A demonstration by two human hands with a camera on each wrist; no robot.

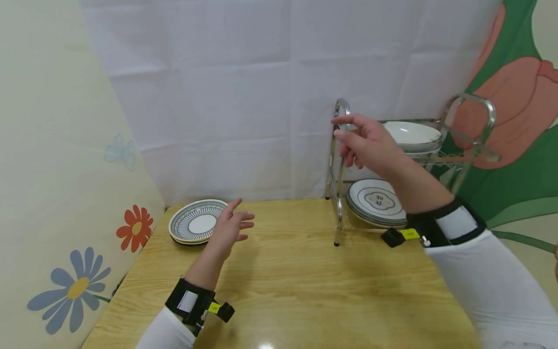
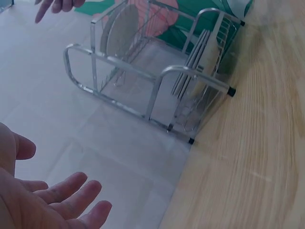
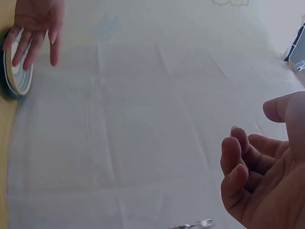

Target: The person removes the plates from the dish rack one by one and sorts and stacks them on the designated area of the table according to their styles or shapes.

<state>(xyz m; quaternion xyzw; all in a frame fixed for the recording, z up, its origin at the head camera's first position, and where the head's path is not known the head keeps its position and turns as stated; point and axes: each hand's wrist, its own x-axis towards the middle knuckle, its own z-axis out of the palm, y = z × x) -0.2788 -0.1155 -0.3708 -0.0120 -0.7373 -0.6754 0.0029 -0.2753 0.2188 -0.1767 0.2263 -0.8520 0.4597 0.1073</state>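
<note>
My left hand [image 1: 227,227] hovers by the right edge of a small stack of patterned plates [image 1: 192,224], fingers spread and holding nothing. In the left wrist view its palm and relaxed fingers [image 2: 78,202] show empty. My right hand [image 1: 368,144] is raised in front of the upper left part of a chrome two-tier dish rack [image 1: 340,194], with loosely bent fingers and nothing in them. White oval dishes [image 1: 411,134] lie on the rack's upper tier. Several round plates with dark rims [image 1: 377,199] are stacked on its lower tier, partly hidden by my right wrist.
The wooden table [image 1: 279,276] runs back to a white cloth [image 1: 226,97] hung behind it. A wall with painted flowers [image 1: 78,288] borders the left side. A green and pink painted wall [image 1: 514,116] stands behind the rack at the right.
</note>
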